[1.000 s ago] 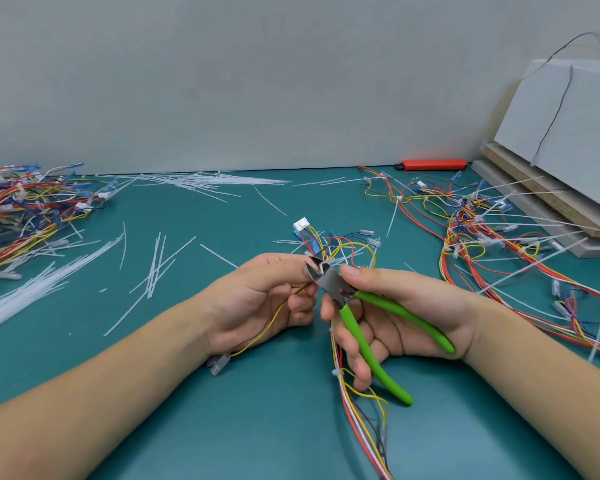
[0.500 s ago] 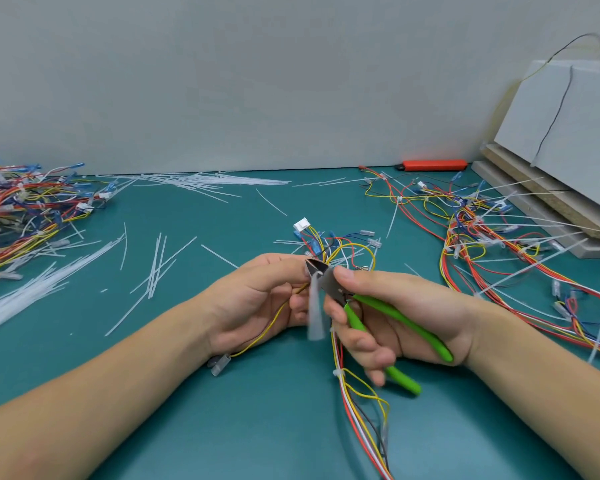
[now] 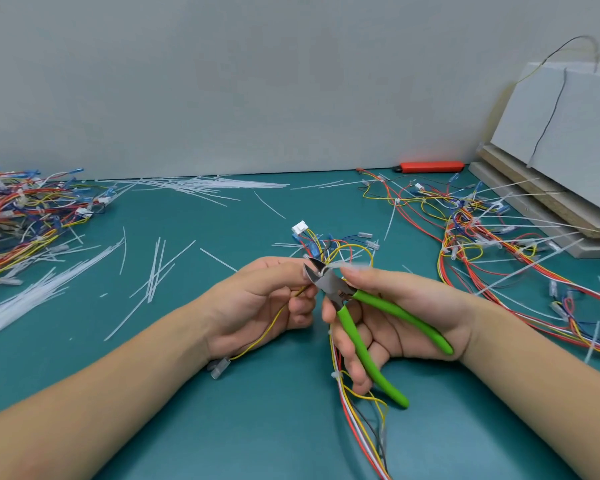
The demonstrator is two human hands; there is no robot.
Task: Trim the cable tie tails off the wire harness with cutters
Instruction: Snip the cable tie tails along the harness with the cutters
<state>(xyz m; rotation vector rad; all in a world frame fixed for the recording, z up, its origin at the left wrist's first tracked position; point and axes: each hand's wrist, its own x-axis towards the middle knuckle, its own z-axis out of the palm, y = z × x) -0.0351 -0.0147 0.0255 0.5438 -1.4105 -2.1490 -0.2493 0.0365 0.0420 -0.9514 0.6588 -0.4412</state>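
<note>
Wire harness at table center, pinched in left hand w/ a yellow lead trailing down past the wrist. Cutters w/ green handles in right hand, fingers wrapped round the handles, handles spread, jaws open right at the pinch point — hands nearly touching. Blurry white tie tail by right thumb; can't tell if attached. Step: mid-trimming, between snips probably. Next: seat jaws flush on next tail, squeeze — mind the wires. Cut tails litter the teal table; more harnesses to the right.
</note>
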